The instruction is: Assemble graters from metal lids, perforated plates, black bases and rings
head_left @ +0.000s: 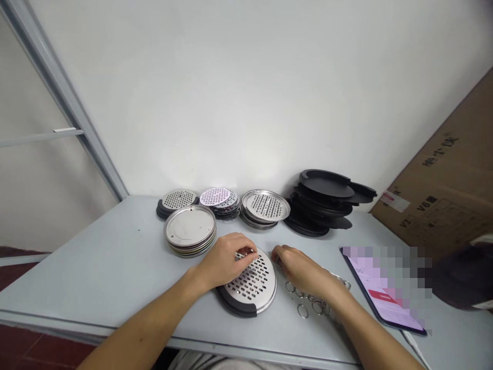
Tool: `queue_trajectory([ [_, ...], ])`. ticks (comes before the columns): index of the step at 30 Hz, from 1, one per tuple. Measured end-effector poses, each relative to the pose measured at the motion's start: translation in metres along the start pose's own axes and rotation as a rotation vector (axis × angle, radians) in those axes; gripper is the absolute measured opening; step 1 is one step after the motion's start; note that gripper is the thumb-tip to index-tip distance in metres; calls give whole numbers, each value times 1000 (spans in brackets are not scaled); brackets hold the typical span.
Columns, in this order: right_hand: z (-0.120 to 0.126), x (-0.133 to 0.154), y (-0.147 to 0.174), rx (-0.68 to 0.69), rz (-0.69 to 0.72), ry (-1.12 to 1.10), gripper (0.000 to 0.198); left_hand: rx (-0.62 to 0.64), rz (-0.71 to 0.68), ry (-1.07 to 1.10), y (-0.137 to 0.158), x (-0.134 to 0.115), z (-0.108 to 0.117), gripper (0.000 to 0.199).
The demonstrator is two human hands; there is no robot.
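In front of me lies a round metal plate with rows of slots (252, 282), seated in a black holder (238, 307) that wraps its near-left edge. My left hand (229, 259) rests over the plate's upper left part, thumb and fingertips pinched close to its surface; whatever is between them is too small to make out. Just off the plate's right edge, my right hand (298, 264) has its fingers curled together, their tips partly hidden. Loose metal rings (302, 311) lie beneath and beside my right wrist, some covered by the forearm.
Behind are a stack of plain metal discs (190, 226), slotted plates (219, 198), rimmed grater-like plates (265, 205), a black-based slotted plate (179, 199) and piled black holders (325, 187). A tablet (385, 295) and a cardboard box (435, 195) stand on the right.
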State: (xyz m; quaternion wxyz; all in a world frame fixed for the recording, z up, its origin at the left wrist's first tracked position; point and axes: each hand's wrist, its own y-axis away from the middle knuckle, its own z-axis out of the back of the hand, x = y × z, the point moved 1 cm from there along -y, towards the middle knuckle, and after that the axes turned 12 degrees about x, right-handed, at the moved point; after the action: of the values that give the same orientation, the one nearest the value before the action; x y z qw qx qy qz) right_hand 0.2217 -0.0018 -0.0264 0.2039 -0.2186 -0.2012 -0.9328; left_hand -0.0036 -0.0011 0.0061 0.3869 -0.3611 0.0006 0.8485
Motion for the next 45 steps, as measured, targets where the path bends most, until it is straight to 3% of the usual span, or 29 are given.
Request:
queue_trajectory([
  [4,7,5,1,-136,97,-20,29,23,30,49,1,0,0,10],
  [10,14,33,2,-304,192,-388,20,71,107,203,0,-1,-3,11],
  [15,4,51,-4,-462,265,-531,14,95,181,308,0,-3,-5,17],
  [28,-8,51,-7,-592,296,-506,13,-1,99,89,0,-3,-1,14],
  [36,-7,52,-6,-522,344,-575,15,-17,88,98,0,-1,1,21],
  [41,-4,47,-7,-467,267,-656,26,-7,187,377,-1,4,1,26],
  [45,-4,46,-8,-325,286,-689,25,27,198,523,-1,5,1,27],
])
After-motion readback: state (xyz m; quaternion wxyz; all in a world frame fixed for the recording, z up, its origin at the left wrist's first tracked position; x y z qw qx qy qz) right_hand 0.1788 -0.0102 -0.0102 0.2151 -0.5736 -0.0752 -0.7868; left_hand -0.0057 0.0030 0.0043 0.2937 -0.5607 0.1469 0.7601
